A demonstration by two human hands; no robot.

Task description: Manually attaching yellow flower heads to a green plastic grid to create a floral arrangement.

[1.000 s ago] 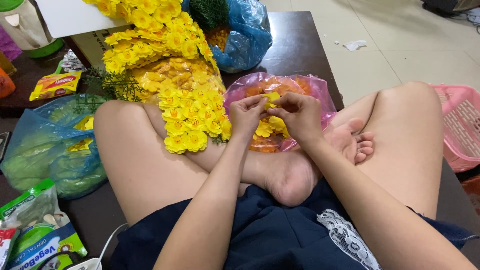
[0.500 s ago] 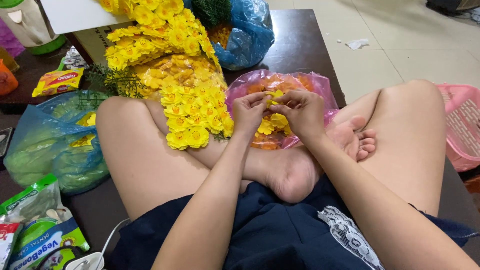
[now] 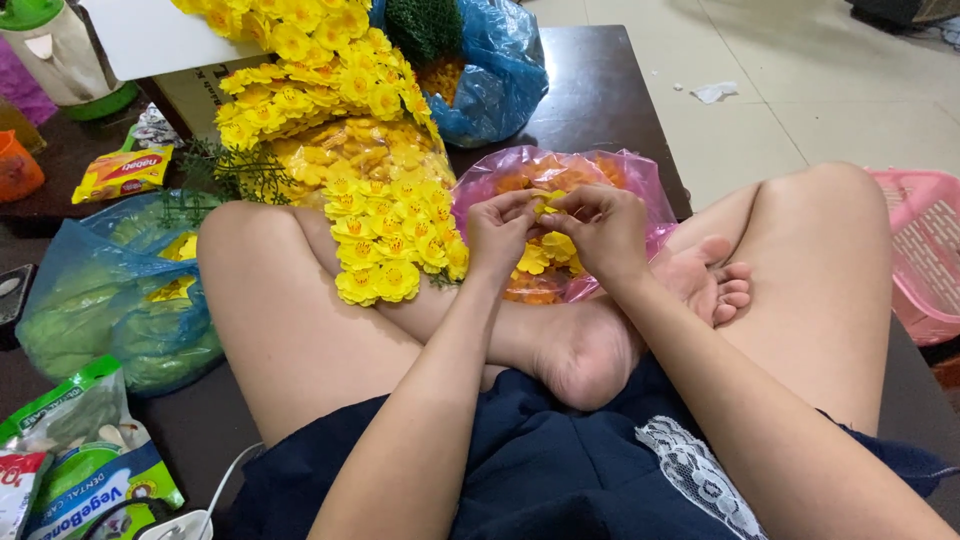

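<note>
Your 2 forearms run forward between your crossed legs and meet over the pink bag (image 3: 640,175). Your left hand (image 3: 497,233) and right hand (image 3: 600,228) both have fingers curled in, pinching 1 small yellow flower (image 3: 547,203) between the fingertips, knuckles up, wrists slightly bent. The flower sits just above the bag's opening. A yellow flower garland (image 3: 385,225) lies over your left knee, just beside the left hand.

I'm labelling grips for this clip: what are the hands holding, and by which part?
Both the left hand and right hand pinch one small yellow flower by its petal edges with the fingertips, above the pink bag.
</note>
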